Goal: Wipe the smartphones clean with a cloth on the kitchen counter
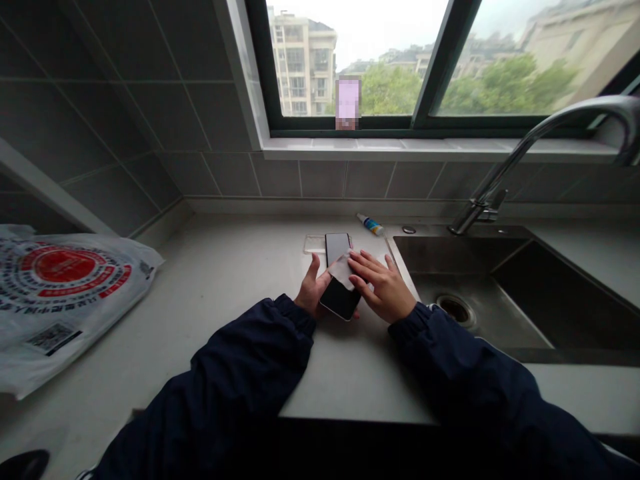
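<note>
Left hand [312, 291]: grasping black rectangular phone [341, 301] across palm | right hand [390, 289]: unclenched, flat atop thin white cloth [341, 270] on it

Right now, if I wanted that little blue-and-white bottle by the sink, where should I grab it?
Probably from above, pinching the little bottle across the middle of its body. It lies on its side on the counter, narrow tip pointing left and toward the wall, so the wider body should hold better than the tip.
</note>
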### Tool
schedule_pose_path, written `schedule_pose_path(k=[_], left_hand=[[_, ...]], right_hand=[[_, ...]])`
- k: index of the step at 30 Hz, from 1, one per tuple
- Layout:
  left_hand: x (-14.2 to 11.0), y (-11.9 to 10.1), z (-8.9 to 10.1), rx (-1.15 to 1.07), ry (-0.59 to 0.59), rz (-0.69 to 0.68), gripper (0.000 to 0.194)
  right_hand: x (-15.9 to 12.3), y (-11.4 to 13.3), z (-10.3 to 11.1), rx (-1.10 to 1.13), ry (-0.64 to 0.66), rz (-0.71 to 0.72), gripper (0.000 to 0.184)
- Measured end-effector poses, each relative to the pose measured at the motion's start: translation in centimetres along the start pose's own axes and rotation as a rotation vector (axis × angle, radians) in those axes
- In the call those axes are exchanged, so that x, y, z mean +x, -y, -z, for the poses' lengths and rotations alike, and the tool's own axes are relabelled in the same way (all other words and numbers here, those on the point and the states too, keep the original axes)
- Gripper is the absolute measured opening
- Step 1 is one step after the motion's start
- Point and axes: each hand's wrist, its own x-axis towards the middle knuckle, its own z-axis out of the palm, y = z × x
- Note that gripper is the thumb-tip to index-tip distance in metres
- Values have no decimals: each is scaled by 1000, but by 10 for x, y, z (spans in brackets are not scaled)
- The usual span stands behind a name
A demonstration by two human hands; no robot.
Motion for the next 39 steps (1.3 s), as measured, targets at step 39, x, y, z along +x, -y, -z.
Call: schedule_pose_path(k=[39], left_hand=[[10,-1,28,264,-220,-401,87]], right_hand=[[-7,13,-4,414,-126,173,47]])
